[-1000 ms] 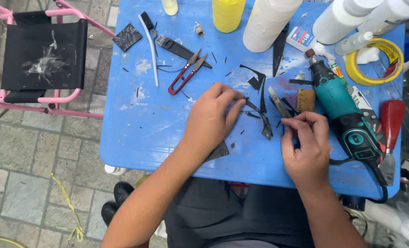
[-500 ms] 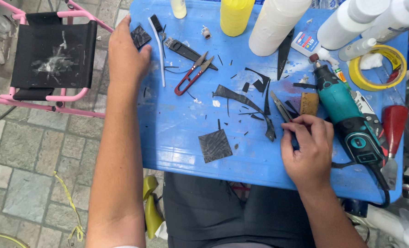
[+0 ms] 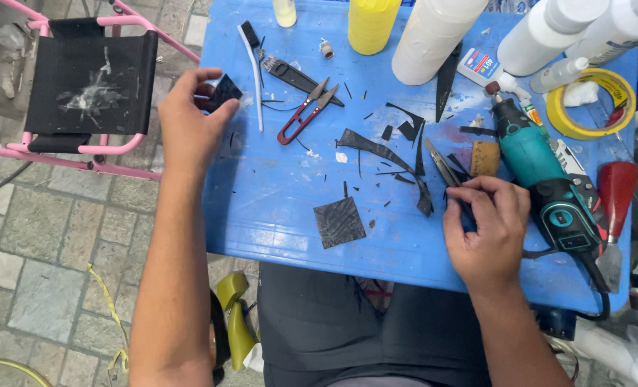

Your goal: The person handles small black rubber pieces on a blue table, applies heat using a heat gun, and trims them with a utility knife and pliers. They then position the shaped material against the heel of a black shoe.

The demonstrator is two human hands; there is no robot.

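Observation:
My left hand (image 3: pixel 190 122) is at the blue table's (image 3: pixel 276 208) far left corner, fingers pinched on a small black square patch (image 3: pixel 226 91) lifted off the surface. My right hand (image 3: pixel 487 229) rests on the table at the right, closed on the handle of scissors (image 3: pixel 440 166) whose blades point away from me. A second black square patch (image 3: pixel 339 222) lies flat near the front edge. Black strips and scraps (image 3: pixel 387 154) are scattered in the middle.
A teal rotary tool (image 3: pixel 541 179) lies right of my hand. Red-handled snips (image 3: pixel 303 115), a white brush (image 3: pixel 253 46), a cork (image 3: pixel 484 158), yellow tape roll (image 3: pixel 591 104), glue bottle (image 3: pixel 494 72), and yellow and white bottles (image 3: pixel 433 36) line the back. A pink-framed chair (image 3: pixel 89 86) stands left.
My left hand left the middle of the table, reached to the far left corner and picked up the small black patch. The square patch it covered lies exposed. My right hand stayed put.

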